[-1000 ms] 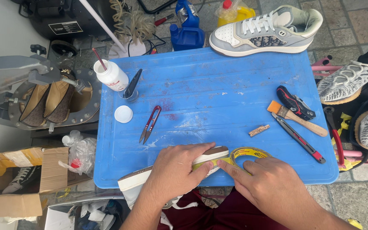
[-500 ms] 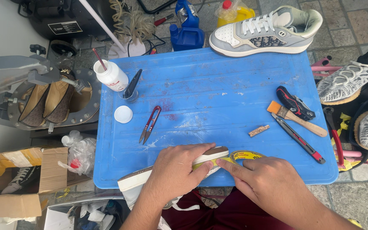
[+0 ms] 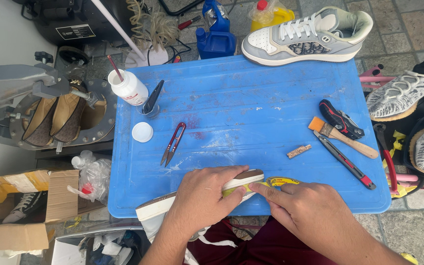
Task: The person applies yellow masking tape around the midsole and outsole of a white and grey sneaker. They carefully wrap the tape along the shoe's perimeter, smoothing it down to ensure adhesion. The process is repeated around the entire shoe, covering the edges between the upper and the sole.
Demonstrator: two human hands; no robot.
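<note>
Clearly the work sits at the near edge of the blue table (image 3: 251,113): a white-soled shoe (image 3: 244,180) lies on its side there, half overhanging that edge toward the person. The left hand (image 3: 202,201) is laid flat over it, fingers curled around the sole and pressing it down, while the right hand (image 3: 310,216), just right of the shoe, pinches yellow tape (image 3: 283,182) between thumb and forefinger against the sole's end. Judging by its look, the shoe is light and its rubber sole firm but slightly springy (the upper is hidden under the hand), so the stiff sole edge seems the surest place to grip; the tape looks thin, limp and sticky, best held by its free end. Farther back on the table, well apart from the shoe, lie red thread snips (image 3: 172,144) and a small brush (image 3: 342,137).
</note>
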